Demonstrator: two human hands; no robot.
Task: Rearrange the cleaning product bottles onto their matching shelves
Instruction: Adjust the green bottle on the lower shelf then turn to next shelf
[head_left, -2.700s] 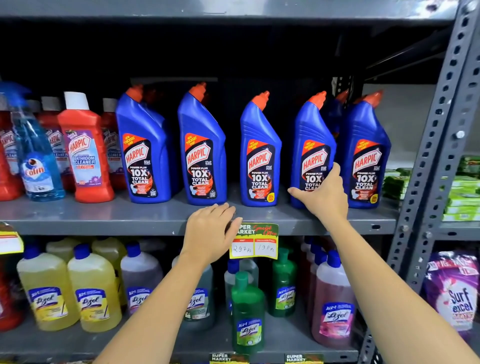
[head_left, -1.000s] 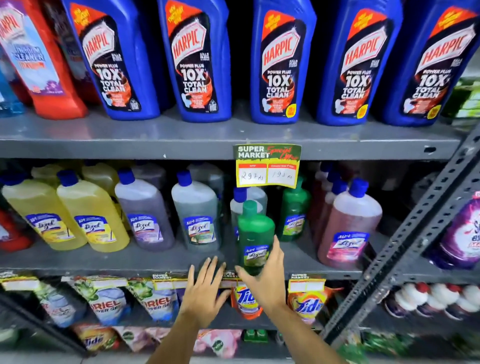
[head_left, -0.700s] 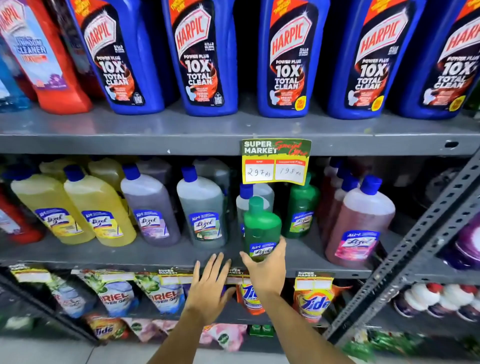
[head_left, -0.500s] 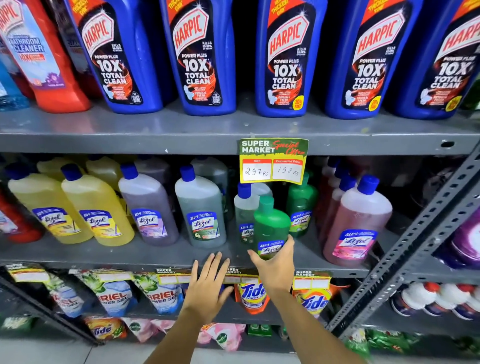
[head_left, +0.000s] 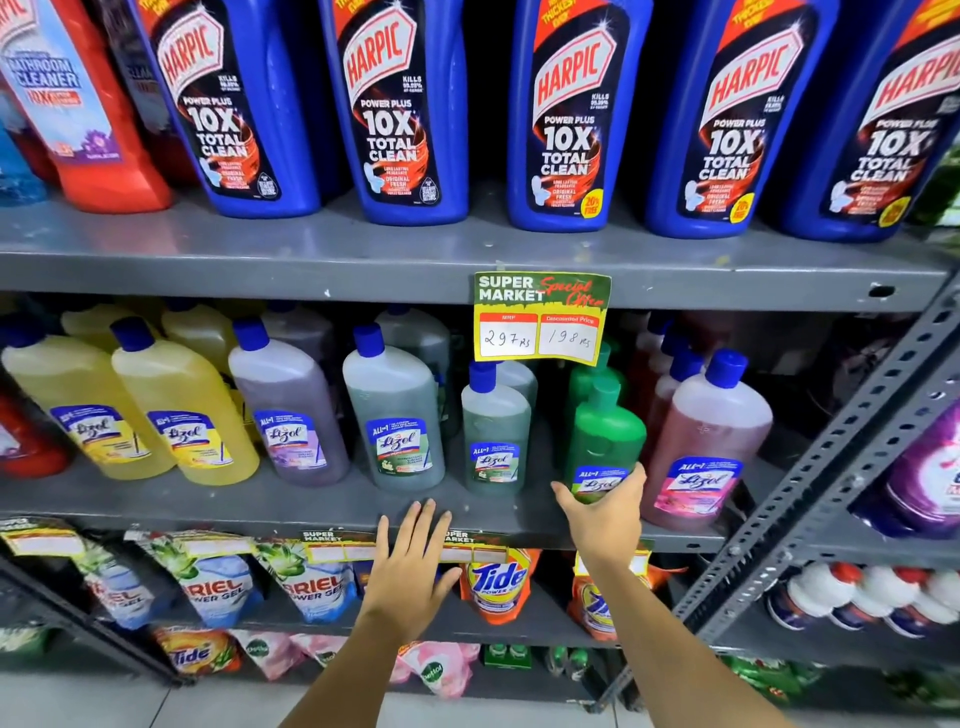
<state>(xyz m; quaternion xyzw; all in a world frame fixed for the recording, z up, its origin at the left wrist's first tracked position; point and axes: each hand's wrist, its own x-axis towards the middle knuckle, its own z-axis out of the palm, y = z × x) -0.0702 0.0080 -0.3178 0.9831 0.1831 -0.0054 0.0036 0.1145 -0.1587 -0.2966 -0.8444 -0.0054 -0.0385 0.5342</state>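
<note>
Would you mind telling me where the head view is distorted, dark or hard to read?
Head view: wide-angle bending bows the grey shelf edge and right upright; shelf backs are dark; the price tag reads sharply; Ariel pouches look soft.

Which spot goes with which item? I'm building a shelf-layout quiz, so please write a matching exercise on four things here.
Column one:
1. blue Harpic toilet-cleaner bottles
2. small green Lizol bottle with green cap
3. orange Tide pouch
4. yellow Lizol bottles with blue caps

Column two:
A. left part of middle shelf
B. top shelf
C. gripped by right hand
D. below middle shelf

Pairs: 1-B, 2-C, 3-D, 4-A
</note>
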